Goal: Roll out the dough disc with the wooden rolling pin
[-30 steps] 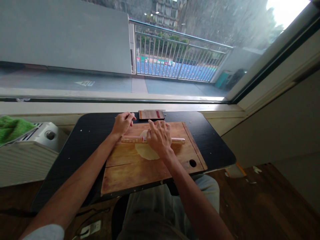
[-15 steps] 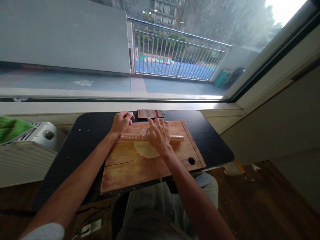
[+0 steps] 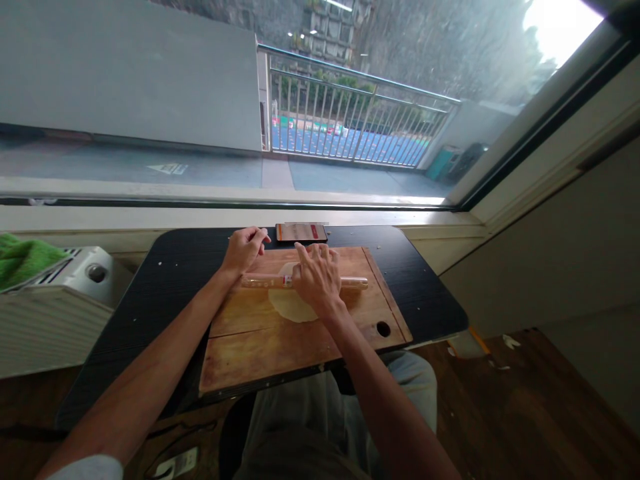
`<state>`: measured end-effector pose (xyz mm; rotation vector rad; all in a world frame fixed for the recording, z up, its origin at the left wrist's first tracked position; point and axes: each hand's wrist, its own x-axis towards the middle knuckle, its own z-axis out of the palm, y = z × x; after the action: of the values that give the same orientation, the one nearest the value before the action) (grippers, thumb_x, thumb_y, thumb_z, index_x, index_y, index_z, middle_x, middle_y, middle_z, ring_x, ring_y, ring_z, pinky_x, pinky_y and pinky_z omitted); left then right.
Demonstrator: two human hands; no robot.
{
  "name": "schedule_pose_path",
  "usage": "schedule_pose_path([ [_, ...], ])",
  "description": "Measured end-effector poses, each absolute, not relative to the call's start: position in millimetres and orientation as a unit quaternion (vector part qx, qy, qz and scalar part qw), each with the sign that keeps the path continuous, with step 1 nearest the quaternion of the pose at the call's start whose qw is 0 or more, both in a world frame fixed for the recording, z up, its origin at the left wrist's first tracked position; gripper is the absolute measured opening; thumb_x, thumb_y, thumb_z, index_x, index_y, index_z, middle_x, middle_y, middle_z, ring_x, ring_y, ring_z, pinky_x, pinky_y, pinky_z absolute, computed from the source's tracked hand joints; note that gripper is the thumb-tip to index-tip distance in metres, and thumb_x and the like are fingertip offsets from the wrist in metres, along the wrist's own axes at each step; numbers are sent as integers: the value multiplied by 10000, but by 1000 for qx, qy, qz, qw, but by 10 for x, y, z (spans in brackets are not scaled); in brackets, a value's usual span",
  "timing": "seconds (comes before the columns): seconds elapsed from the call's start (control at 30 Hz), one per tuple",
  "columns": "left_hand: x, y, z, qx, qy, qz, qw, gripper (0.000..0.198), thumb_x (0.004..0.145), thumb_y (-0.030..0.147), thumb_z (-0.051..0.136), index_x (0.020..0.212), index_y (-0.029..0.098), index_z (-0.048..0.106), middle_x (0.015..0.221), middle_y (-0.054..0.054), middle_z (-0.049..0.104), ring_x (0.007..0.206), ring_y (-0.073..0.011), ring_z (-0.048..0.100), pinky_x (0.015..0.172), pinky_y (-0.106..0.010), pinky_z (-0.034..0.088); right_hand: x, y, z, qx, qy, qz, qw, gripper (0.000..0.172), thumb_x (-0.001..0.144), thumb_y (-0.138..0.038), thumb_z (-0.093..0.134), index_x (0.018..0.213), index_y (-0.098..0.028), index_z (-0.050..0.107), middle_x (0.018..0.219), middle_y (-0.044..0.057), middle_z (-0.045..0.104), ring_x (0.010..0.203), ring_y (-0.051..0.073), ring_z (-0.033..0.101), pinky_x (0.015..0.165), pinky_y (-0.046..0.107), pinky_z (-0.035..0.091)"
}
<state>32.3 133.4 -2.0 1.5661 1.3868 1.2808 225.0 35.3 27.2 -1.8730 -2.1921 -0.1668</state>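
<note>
My right hand (image 3: 319,275) rests over the middle of a clear, pale rolling pin (image 3: 355,283), its fingers slightly bent and spaced out past the far side. Under the pin lies a thin, pale round of dough (image 3: 290,307), partly covered by that hand. The dough is on a wooden cutting board (image 3: 250,357). My left hand (image 3: 245,250) is closed in a loose curl by the board's far left corner, near the pin's left end. Nothing shows between its fingers, and it does not touch the dough.
A lit phone (image 3: 301,232) lies at the far edge of the black table (image 3: 425,293), before a window sill. The board has a round hole near its right front corner. At left stands a white appliance (image 3: 80,280) with a green cloth (image 3: 27,257) on top.
The whole view has shifted slightly, so everything sits a little lower in the picture. Hands, rolling pin and dough keep nearly the same places on the board.
</note>
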Motion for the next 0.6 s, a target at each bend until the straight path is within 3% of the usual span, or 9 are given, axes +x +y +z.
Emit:
schedule_pose_path([
  [0.43, 310, 1346, -58, 603, 530, 492, 336, 342, 929, 432, 610, 724, 187, 730, 534, 7, 599, 495, -126, 513, 539, -264, 366, 2251, 348, 259, -654, -742, -52, 136, 534, 1066, -237, 527, 1592, -220, 617, 1414, 155, 710, 1300, 328, 567, 1127, 492, 434],
  [0.6, 293, 1356, -62, 612, 521, 493, 333, 347, 938, 435, 604, 726, 190, 726, 536, 11, 602, 486, -121, 507, 539, -259, 382, 2287, 593, 289, -639, -754, -49, 148, 464, 1069, -242, 496, 1497, -200, 670, 1417, 182, 701, 1313, 346, 544, 1123, 513, 424],
])
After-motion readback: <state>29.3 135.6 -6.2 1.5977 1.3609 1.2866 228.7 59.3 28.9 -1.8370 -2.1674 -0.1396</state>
